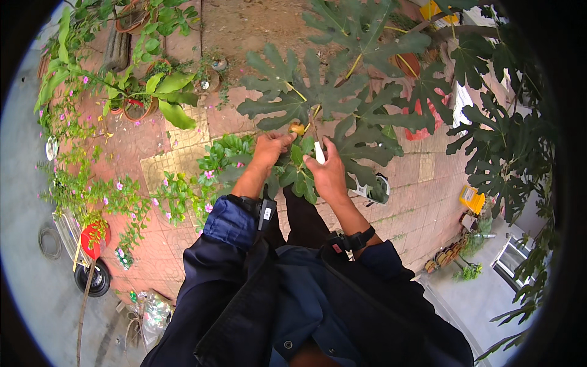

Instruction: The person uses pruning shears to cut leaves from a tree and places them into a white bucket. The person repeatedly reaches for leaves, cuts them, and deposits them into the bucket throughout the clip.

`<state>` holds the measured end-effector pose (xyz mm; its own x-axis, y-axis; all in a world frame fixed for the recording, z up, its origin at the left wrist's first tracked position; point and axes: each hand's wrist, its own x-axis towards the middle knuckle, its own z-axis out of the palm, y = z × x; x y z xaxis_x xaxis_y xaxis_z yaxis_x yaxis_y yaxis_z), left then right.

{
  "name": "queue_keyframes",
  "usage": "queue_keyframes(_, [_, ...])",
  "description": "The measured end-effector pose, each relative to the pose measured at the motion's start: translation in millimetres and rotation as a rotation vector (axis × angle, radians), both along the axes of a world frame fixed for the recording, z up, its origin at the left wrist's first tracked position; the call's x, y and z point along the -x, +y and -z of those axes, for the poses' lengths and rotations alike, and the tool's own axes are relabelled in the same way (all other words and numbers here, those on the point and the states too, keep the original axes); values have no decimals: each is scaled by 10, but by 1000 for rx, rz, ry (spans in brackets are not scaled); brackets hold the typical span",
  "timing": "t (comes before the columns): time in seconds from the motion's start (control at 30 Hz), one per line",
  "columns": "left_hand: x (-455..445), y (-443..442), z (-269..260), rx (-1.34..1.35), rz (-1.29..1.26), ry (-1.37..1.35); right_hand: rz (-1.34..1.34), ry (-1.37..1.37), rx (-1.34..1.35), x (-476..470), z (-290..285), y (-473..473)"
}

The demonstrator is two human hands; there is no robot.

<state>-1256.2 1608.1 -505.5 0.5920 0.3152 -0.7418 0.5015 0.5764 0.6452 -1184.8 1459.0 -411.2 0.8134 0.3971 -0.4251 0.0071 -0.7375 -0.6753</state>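
Note:
Large lobed fig leaves (316,82) on a branch spread in front of me. My left hand (274,147) reaches among them, its fingertips at a yellowish-brown fig (297,128) on the branch; the leaves and fingers partly hide the contact. To its right, my right hand (326,166) is closed around a tool with a white handle (319,152), whose slim end points up beside the stem. Small light green leaves (300,172) lie between and below the two hands.
Pink-flowered plants (172,192) spread at the left, with potted plants in a terracotta pot (151,114) farther up. A transparent-topped container (377,189) stands on the paving right of my legs. More fig branches (490,147) hang at the right.

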Motion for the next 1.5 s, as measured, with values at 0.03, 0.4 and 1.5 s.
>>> queue_keyframes(0.03, [-14, 20, 8, 41, 8, -20, 20, 20, -8, 6, 2, -12])
queue_keyframes(0.4, [-145, 157, 92, 247, 53, -42, 129, 219, -143, 31, 15, -169])
queue_keyframes(1.5, [-44, -441, -561, -1206, 247, -249, 236, 203, -479, -258, -261, -663])
